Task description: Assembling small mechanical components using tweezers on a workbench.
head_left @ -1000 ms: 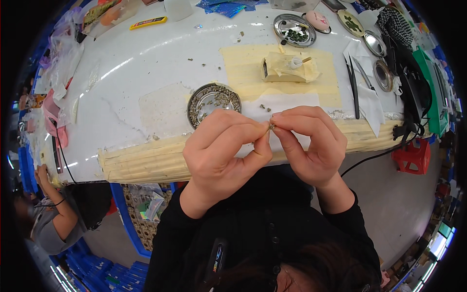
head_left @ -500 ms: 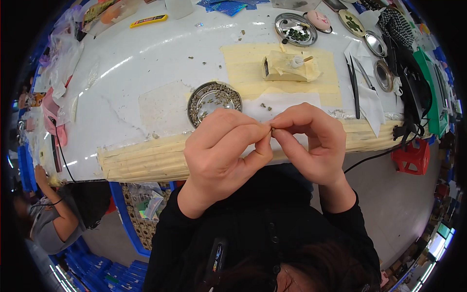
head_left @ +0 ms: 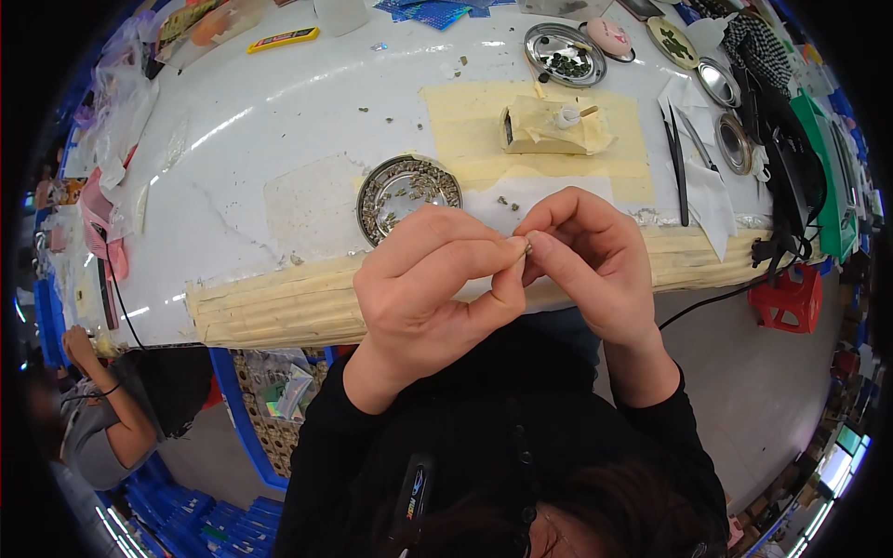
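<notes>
My left hand [head_left: 428,288] and my right hand [head_left: 595,270] meet fingertip to fingertip above the table's front edge. Between them is a tiny greenish-brown piece [head_left: 528,247], pinched by thumbs and forefingers; its exact kind is too small to make out. Just beyond my left hand stands a round metal dish [head_left: 363,206] holding many similar small pieces. A few loose pieces [head_left: 507,203] lie on white paper [head_left: 558,189] behind my fingers. Farther back, a block wrapped in cream tape [head_left: 549,135] carries a white knob with a short stick.
Tweezers [head_left: 677,167] and a slim pointed tool [head_left: 698,139] lie at the right. A metal plate [head_left: 565,42] of dark green pieces stands at the back. Pale tape covers the table edge [head_left: 270,312]. A red stool [head_left: 786,302] stands at right; a co-worker's arm [head_left: 121,409] shows at left.
My right hand has shifted slightly left and its thumb has moved up against the left fingertips. The tiny piece shows more clearly between them. The co-worker's hand at left has moved a little.
</notes>
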Available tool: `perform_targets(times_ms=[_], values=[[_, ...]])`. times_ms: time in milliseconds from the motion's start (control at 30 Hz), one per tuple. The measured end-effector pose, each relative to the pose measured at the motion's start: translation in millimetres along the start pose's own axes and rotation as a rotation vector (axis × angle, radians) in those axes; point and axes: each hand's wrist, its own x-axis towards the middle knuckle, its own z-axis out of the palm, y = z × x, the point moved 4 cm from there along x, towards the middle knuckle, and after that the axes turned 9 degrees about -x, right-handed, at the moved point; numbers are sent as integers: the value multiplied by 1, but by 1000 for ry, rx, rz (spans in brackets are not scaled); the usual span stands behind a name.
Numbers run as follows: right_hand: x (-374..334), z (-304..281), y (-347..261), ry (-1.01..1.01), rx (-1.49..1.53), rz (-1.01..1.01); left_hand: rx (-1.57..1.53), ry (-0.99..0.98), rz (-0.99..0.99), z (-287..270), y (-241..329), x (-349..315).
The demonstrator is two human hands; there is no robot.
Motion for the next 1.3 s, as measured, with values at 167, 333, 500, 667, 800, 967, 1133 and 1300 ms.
perform_targets(times_ms=[167,333,500,667,800,967,1133,1300], values=[[-1,1,-1,10,32,-3,-26,61,-70,-1,-2,1],[-3,4,0,-19,49,3,46,69,40,-2,-1,1],[-1,1,2,-26,62,30,158,35,114,0,5,2],[-3,2,-7,173,-334,-183,232,17,134,1,8,3],[-5,6,-20,295,-845,-601,216,3,72,0,7,4],[-5,6,-21,279,-1068,-872,130,7,-19,-2,3,4],[-1,0,-13,162,-586,-417,118,5,65,-2,2,4],[2,-1,-3,1,56,5,136,23,140,-1,3,3]])
